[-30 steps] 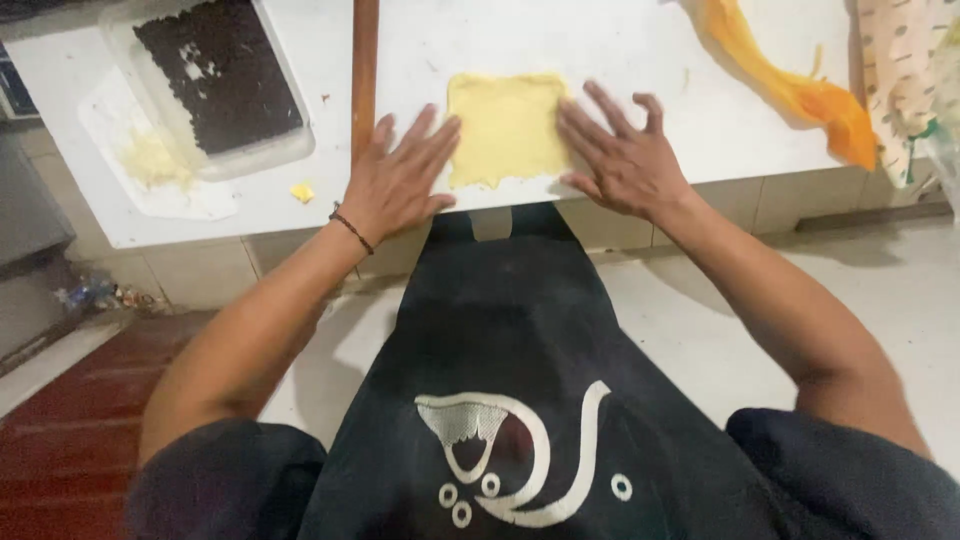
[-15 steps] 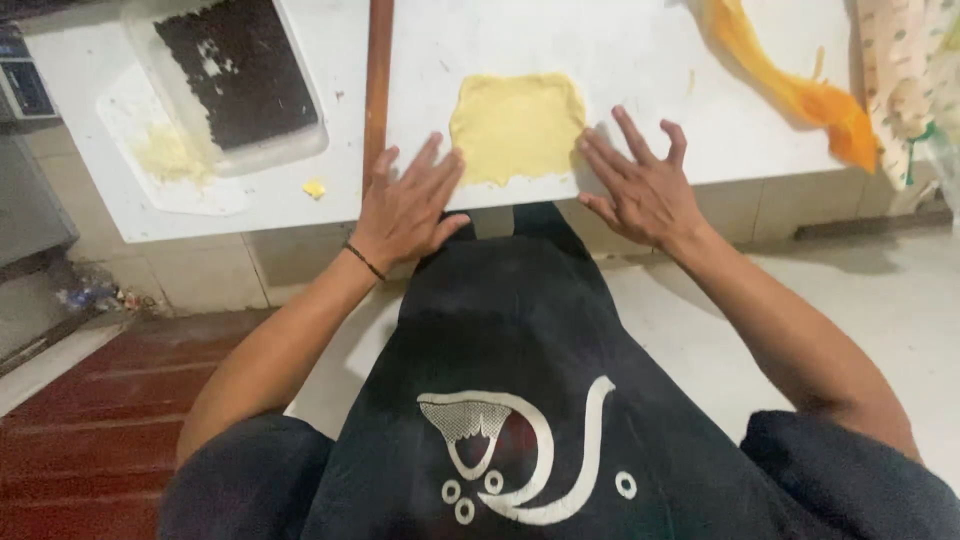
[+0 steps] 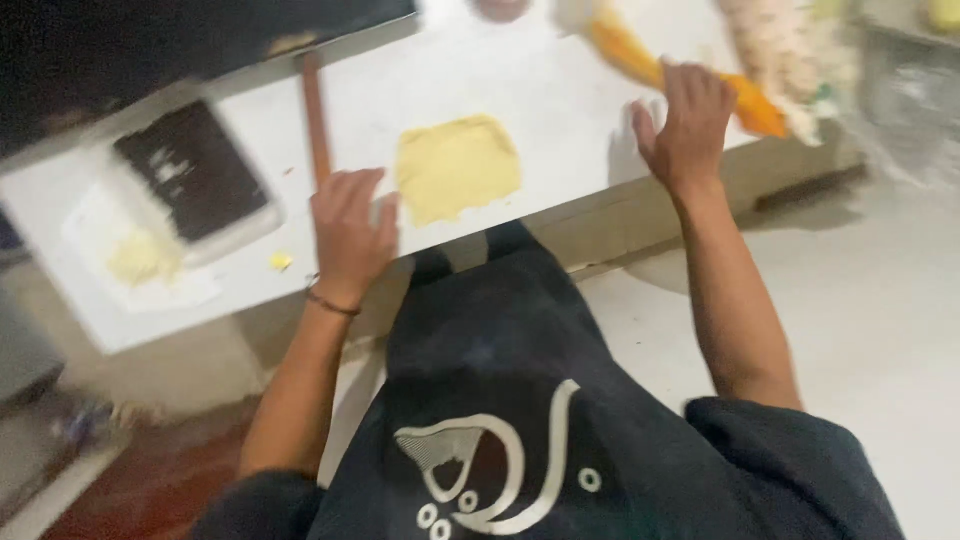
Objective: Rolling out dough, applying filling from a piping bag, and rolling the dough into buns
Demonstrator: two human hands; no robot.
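Between the two hands, on the white counter [image 3: 560, 110], lies a flat, roughly square sheet of yellow dough [image 3: 458, 167]. It rests just beyond and to the right of the left hand's [image 3: 352, 232] fingertips, close to them; whether they touch its edge cannot be told through the blur. This left hand lies palm down at the near edge of the counter, its fingers [image 3: 345, 195] loosely together and holding nothing; a thin dark band circles its wrist. A long brown wooden stick [image 3: 316, 125] runs away from these fingers toward the far side of the counter, its near end right at the fingertips.

Well to the right of the dough, the right hand [image 3: 685, 125] is raised over the counter's right part, its fingers [image 3: 690, 85] slightly spread and bent, empty. Just beyond them lies an orange cloth [image 3: 650, 65], and further right a pale patterned cloth [image 3: 785, 50].

Left of the left fingers, well apart, sits a white rectangular tray [image 3: 255, 225] filled with a dark, black mass [image 3: 190, 170] flecked with white. Nearer the counter's left edge a small heap of yellow crumbs [image 3: 143, 258] lies on a white sheet, and one yellow scrap [image 3: 281, 261] sits just left of the wrist.
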